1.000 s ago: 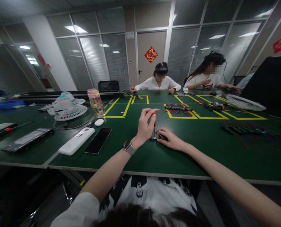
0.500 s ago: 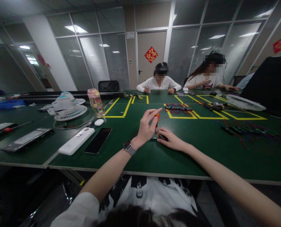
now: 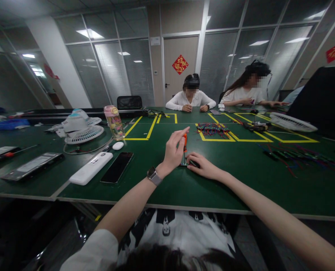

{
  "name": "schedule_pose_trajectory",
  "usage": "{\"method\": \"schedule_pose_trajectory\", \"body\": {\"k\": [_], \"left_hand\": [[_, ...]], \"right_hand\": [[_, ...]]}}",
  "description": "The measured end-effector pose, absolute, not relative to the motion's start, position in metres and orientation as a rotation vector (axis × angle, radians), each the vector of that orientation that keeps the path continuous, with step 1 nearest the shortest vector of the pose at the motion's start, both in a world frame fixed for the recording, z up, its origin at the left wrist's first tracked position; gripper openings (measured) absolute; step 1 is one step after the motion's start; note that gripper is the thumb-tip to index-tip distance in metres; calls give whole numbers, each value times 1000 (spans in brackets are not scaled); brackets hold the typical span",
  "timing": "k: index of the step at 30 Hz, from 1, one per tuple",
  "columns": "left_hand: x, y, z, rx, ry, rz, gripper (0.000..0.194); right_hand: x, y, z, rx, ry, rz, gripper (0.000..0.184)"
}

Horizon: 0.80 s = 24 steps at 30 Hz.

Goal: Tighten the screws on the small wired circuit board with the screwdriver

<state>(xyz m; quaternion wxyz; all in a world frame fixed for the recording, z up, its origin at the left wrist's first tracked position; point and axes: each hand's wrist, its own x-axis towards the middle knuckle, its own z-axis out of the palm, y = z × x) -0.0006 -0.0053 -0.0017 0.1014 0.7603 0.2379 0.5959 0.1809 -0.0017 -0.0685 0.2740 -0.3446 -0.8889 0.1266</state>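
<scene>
Since the earlier frame, our left hand (image 3: 173, 151) has shifted slightly, and more thin metal shaft of the screwdriver (image 3: 185, 143) is showing. We grip its smooth orange handle between left thumb and fingers. At the frame's centre, our right hand (image 3: 203, 166) has bent fingers touching a small board (image 3: 183, 164); whether they pinch it, we cannot tell. The work seems under way, because the shaft reaches the flat board, but we cannot tell what is finished. Centre right, wired boards (image 3: 212, 130) lie under thin, tangled wires.
</scene>
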Motion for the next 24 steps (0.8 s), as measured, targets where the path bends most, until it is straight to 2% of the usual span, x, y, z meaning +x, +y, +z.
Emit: {"method": "schedule_pose_trajectory", "body": {"k": [9, 16, 24], "left_hand": [[1, -5, -1, 2229, 803, 1861, 24], [0, -3, -2, 2224, 715, 1821, 33], [2, -4, -2, 2209, 860, 1924, 23]], "right_hand": [[181, -1, -68, -933, -2390, 337, 4], [182, 0, -70, -933, -2394, 333, 5], [182, -1, -70, -933, -2398, 336, 3]]}}
